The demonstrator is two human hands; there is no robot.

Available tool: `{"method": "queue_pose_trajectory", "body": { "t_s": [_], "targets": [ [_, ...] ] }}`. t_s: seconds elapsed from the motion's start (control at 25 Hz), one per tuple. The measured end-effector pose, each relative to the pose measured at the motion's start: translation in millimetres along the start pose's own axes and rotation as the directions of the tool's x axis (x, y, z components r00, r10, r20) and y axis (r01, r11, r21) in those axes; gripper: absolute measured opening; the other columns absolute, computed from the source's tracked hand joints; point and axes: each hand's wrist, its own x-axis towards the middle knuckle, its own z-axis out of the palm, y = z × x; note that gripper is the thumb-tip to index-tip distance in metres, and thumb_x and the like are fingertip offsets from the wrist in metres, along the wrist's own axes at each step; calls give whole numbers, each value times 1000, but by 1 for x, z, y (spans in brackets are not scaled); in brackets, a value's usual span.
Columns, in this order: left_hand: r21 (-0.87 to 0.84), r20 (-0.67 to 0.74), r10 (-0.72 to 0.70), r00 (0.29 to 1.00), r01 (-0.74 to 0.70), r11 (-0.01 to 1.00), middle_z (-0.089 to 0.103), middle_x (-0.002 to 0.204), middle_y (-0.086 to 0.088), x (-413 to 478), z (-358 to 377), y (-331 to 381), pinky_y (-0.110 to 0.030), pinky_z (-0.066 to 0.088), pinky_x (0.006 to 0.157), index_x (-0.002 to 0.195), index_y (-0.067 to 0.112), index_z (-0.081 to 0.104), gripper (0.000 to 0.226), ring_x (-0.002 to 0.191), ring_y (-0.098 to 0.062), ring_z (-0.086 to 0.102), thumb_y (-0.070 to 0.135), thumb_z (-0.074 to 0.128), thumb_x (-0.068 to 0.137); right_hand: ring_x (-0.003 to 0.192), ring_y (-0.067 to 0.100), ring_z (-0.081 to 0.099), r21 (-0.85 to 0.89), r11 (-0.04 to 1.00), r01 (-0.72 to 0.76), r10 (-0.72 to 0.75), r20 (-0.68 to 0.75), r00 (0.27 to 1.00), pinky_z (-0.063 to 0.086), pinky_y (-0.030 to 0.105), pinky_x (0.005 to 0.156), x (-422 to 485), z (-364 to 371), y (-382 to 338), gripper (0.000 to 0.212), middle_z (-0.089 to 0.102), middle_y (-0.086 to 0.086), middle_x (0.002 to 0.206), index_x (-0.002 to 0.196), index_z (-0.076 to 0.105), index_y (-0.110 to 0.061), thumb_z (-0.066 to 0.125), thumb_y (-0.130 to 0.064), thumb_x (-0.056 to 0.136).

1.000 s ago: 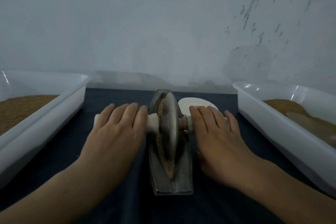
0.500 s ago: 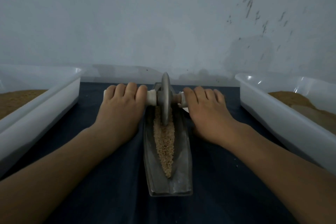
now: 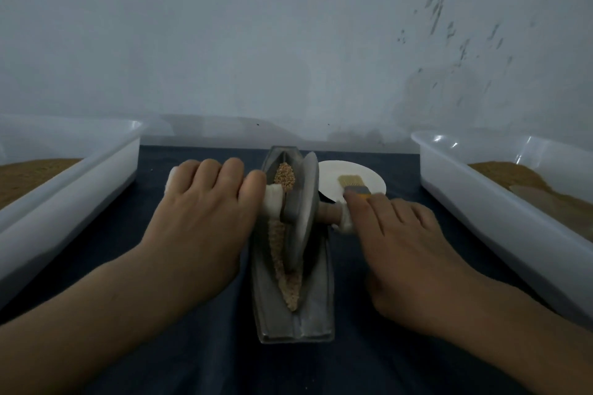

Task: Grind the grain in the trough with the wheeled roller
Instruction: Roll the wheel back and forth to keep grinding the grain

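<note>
while the wheeled roller [image 3: 303, 212] stands about midway along the trough [image 3: 321, 308], the left hand [image 3: 199, 218] lies over its white-wrapped left handle and the right hand [image 3: 407, 253] over the right one, each grip flat, fingers side by side and laid across rather than wrapped round. grain [image 3: 290, 292] runs in a strip down the groove, ahead of and behind the wheel. just beyond the right hand, a brush [image 3: 353, 184] rests on a white plate [image 3: 346, 170]. a left tub [image 3: 64, 202] and a right tub [image 3: 497, 212] of brown meal flank the dark surface [image 3: 369, 362].

Roller handles [image 3: 272, 202] mostly beneath hands [image 3: 199, 224]
</note>
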Motion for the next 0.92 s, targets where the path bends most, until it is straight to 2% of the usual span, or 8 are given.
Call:
{"method": "queue_pose_trajectory", "body": {
  "t_s": [0.12,0.24,0.32,0.52,0.68,0.76,0.84,0.92],
  "targets": [
    [33,47,-62,997,61,998,45,108,-3,31,30,-5,-39,39,85,119,20,42,50,93,-25,48,28,63,74,130,29,34,-6,998,-58,58,-23,998,26,47,112,50,16,3,105,28,6,146,154,3,-21,72,-36,77],
    [56,22,-106,994,104,993,47,111,-6,53,43,-9,-41,40,84,119,17,42,42,95,-29,50,30,58,83,135,32,31,40,986,-163,163,0,987,17,51,119,88,22,5,103,29,10,146,155,8,-18,74,-37,78],
    [54,6,-115,993,115,992,47,111,-7,54,40,-6,-42,39,84,120,17,42,41,96,-29,50,30,55,84,133,32,33,46,985,-165,165,-13,986,19,50,119,89,22,4,98,31,8,143,153,14,-18,73,-38,78],
    [-31,-3,-10,1000,10,999,48,106,-5,3,7,0,-43,40,84,128,15,46,68,91,-28,48,29,68,65,110,21,40,61,998,-31,33,-23,999,38,41,96,20,-4,-4,83,38,-1,127,140,27,-27,72,-36,70],
    [-104,-90,45,995,-54,993,47,98,-3,-35,-14,-7,-43,41,72,124,14,51,80,81,-28,48,26,66,47,93,17,45,33,999,24,-17,-176,984,45,41,80,-15,-25,-7,77,46,-4,111,130,43,-26,70,-36,58],
    [-106,-67,48,997,-55,993,45,95,-2,-35,-13,-9,-42,40,69,120,16,51,78,78,-26,47,28,67,44,92,16,44,17,1000,26,-23,-175,984,44,40,79,-11,-25,-5,73,45,-4,110,127,43,-28,69,-37,59],
    [-92,-9,32,999,-32,995,45,95,-1,-20,-3,-8,-40,40,70,116,17,50,73,79,-25,47,25,70,46,98,18,43,22,1000,-8,10,-89,996,42,41,84,6,-17,-5,75,43,-4,115,129,37,-30,73,-38,63],
    [-39,97,4,995,-1,999,44,105,-1,8,15,-10,-40,42,79,121,21,43,71,90,-24,48,26,72,57,105,22,43,-9,999,-45,45,-71,996,38,42,90,34,-1,-4,78,42,-1,121,134,33,-27,74,-39,69]
  ]
}}
